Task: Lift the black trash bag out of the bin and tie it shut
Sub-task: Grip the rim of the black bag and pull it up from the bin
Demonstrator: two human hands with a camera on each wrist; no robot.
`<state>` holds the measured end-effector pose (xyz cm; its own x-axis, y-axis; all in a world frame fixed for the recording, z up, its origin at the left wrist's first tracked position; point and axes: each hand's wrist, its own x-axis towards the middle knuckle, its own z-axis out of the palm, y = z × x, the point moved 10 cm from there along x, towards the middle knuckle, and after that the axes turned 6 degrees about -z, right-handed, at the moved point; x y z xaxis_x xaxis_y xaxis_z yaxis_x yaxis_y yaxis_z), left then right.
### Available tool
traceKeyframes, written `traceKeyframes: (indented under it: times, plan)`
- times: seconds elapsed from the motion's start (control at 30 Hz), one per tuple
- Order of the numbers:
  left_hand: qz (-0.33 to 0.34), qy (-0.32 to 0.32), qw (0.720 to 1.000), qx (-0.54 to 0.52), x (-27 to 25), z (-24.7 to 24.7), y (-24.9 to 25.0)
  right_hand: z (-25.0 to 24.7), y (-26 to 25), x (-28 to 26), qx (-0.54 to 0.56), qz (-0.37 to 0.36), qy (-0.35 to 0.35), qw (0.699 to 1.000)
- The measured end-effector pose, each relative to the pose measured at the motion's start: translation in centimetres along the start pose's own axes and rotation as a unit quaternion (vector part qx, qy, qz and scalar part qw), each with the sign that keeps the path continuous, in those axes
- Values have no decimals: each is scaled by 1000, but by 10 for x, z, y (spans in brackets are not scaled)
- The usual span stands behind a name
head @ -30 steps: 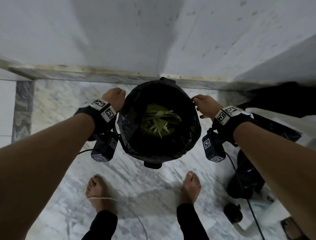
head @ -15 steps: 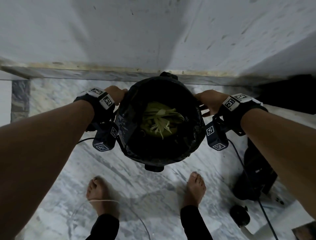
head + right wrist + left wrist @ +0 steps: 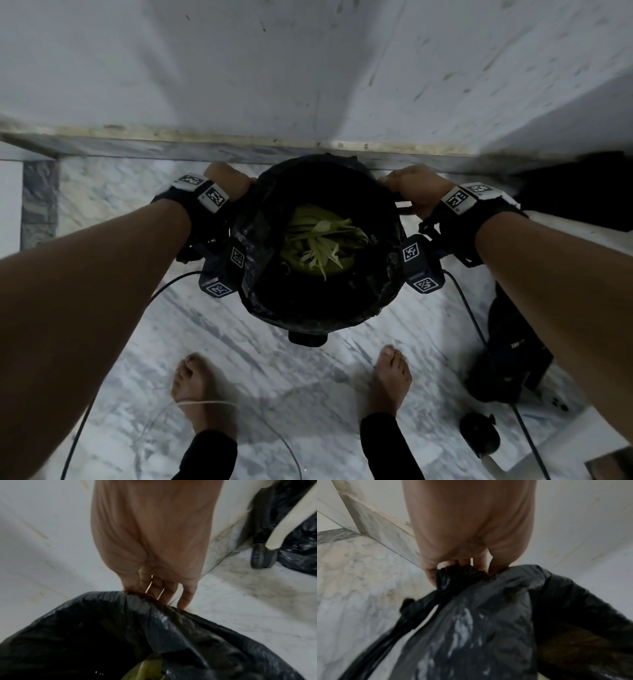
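The black trash bag hangs open-mouthed between my hands, with green leaves lying inside. My left hand grips a gathered bunch of the bag's left rim. At the right rim, my right hand pinches the plastic edge between thumb and fingers. A dark part of the bin shows just under the bag's near side; most of the bin is hidden by the bag. The bag's plastic is crinkled and glossy.
A white wall with a marble skirting runs right behind the bag. My bare feet stand on the marble floor in front of it. A black device with cables and another black bag lie at the right.
Both hands have drawn the bag's rim upward and slightly away from me, toward the wall. The bag's mouth stays open with the leaves still inside.
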<state>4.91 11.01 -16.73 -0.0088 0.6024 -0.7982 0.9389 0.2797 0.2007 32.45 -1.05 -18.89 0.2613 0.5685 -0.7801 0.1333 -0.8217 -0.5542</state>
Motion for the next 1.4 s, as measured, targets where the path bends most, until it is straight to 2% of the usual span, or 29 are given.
traceKeyframes:
  times: [0.07, 0.2, 0.27, 0.37, 0.5, 0.6, 0.7, 0.8, 0.9, 1.13, 1.23, 1.33, 1.4]
  plan:
    - [-4, 30, 999, -40, 0, -12, 1, -7, -10, 4, -29, -36, 33, 998]
    - [54, 100, 988, -104, 3, -37, 11, -17, -39, 3, -48, -124, 100, 986]
    - [86, 127, 979, -133, -6, -48, 16, -16, -53, -11, -14, -144, 113, 983]
    - [113, 109, 979, -128, -13, -44, 22, -10, -53, -20, 9, -117, 105, 987]
    - [83, 44, 990, -107, -12, -31, 17, -1, -61, -19, -67, -95, 50, 992]
    - [92, 26, 993, -69, -11, -30, 23, -1, -77, -13, -105, -119, 66, 985]
    - [96, 30, 994, -37, -10, -32, 35, 11, -83, -8, -117, -117, 63, 984]
    - [108, 46, 993, -20, -15, -32, 49, 17, -87, -13, 9, -144, 85, 986]
    - [138, 97, 984, -57, -24, -42, 57, 17, -88, -22, 102, -161, 77, 979]
    - [151, 126, 980, -32, -51, -31, 6, -10, -45, -52, 55, -137, 96, 984]
    - [113, 132, 983, -52, -60, -23, -28, -24, -16, -68, 34, -97, 144, 984]
    - [0, 147, 981, -130, -76, -13, -68, -24, 25, -85, 8, -17, 182, 983]
    - [-68, 107, 971, -203, -85, 9, -94, -9, 49, -100, -16, 37, 159, 986]
